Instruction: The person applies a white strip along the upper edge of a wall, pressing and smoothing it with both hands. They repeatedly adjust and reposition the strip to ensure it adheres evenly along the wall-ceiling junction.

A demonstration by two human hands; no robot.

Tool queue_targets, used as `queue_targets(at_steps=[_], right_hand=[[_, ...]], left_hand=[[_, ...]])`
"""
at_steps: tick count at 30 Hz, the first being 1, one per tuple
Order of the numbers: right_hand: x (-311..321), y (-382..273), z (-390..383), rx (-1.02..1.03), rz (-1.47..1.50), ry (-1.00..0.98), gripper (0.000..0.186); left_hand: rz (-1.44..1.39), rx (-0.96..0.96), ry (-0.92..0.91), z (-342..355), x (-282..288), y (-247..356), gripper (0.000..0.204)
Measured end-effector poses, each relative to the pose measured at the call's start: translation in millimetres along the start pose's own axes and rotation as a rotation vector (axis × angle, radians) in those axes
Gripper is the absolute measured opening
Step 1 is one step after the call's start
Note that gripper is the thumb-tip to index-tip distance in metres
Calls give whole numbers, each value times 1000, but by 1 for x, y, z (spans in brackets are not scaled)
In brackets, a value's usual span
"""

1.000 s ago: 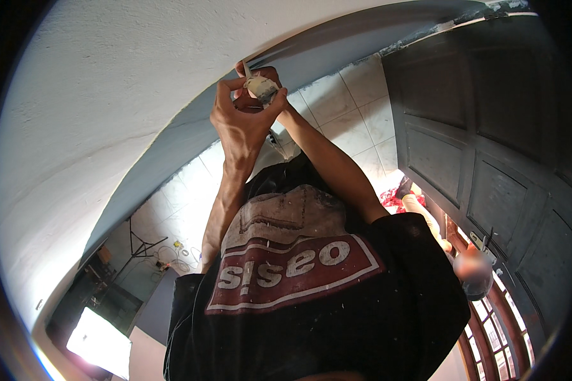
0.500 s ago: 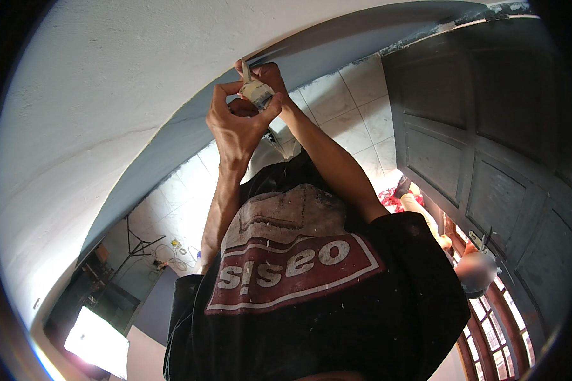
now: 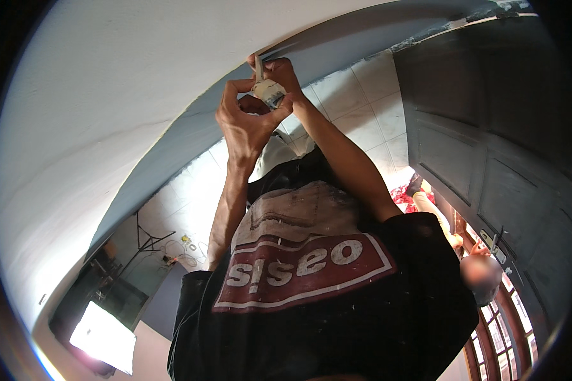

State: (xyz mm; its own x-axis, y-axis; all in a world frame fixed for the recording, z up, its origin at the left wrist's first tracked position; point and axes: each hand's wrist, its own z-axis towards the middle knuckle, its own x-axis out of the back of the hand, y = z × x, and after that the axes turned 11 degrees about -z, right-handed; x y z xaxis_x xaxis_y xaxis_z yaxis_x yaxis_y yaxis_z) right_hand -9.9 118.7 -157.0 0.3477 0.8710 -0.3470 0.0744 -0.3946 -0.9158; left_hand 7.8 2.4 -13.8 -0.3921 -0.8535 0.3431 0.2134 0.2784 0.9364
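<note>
A cream, paint-smudged roll of masking tape point(image 3: 271, 94) is in front of me, below the curved edge between the white and grey-blue wall surfaces. My left hand point(image 3: 246, 124) is closed around it, its thumb and fingers curled about the sides. A short strip of tape point(image 3: 258, 68) stands up from the roll toward the wall edge. Just behind, my right hand point(image 3: 281, 73) has its fingers bent, with a fingertip at the strip's upper end by the wall. The roll and my left hand partly hide the right fingers.
A dark panelled door point(image 3: 470, 127) stands on the right, with another person point(image 3: 435, 209) low beside it. Tiled floor point(image 3: 356, 101) lies below. At lower left are a black tripod stand point(image 3: 147, 240), cables and a bright panel point(image 3: 103, 336). A white wall point(image 3: 108, 89) curves along the left.
Both hands and the roll appear slightly farther right and a little higher in the picture, and the whole surroundings have shifted right too. The grip looks the same.
</note>
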Motion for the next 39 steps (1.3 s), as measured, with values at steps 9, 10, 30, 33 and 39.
queue_targets(at_steps=[9,10,30,33,39], right_hand=[[-10,5,0,-50,-120,107,30],[-11,3,-3,-65,-140,129,30],[-54,-11,-17,-43,-212,248,54],[-60,-15,-20,-27,-235,248,60],[-69,-15,-24,-42,-164,230,66]], left_hand=[[-49,-17,-22,-6,11,1,58],[-39,-1,-33,-8,13,3,57],[1,1,-120,-29,59,-7,56],[-17,-14,-112,-32,64,-10,55],[-77,-18,-103,-38,73,-15,54]])
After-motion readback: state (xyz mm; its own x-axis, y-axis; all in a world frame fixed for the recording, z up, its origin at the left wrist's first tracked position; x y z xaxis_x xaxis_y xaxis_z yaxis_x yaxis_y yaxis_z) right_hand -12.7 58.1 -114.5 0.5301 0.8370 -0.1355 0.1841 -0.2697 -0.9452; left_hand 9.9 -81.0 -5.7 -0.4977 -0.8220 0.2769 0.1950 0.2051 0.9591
